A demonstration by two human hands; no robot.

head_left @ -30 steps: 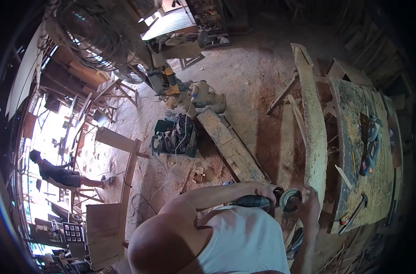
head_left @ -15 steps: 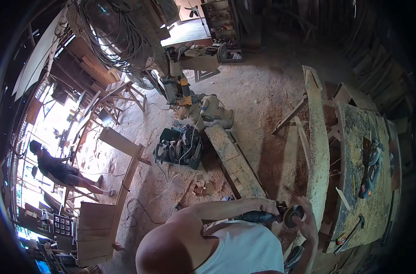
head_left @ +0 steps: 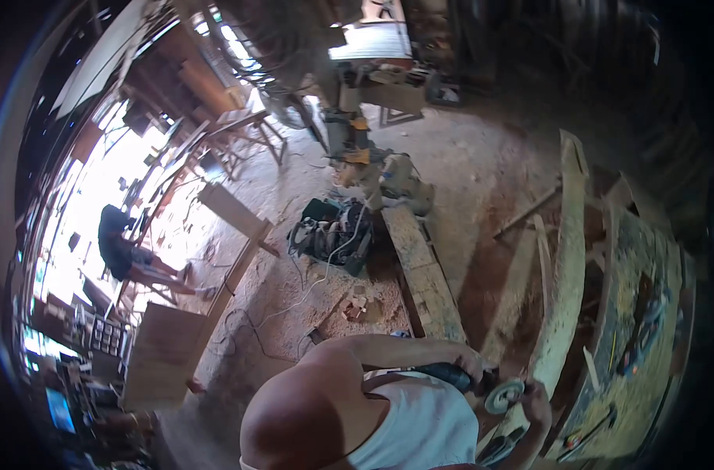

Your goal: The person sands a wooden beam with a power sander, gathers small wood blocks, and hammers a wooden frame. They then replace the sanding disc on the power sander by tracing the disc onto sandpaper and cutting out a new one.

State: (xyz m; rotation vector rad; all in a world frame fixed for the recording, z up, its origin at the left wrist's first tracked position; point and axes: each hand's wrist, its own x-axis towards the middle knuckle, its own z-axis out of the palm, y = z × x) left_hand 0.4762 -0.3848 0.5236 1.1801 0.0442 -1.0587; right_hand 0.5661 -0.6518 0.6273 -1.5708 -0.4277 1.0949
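My left hand is wrapped round the dark body of an angle grinder, held in front of my white shirt. The grinder's round disc faces up toward me. My right hand is at the disc's right edge, its fingers closed on the rim. Just beyond the hands lies a long pale wooden plank with an uneven edge. Part of the grinder's head is hidden by my left hand.
To the right, a worktable holds a hammer and a dark power tool. A tool crate and a wooden beam are ahead, with cords on the floor. At the far left, another person bends by a bench.
My view has turned left, so the surroundings appear further right. My right hand's fingers have closed in on the disc's edge, and the disc now faces me more. The other person bends forward.
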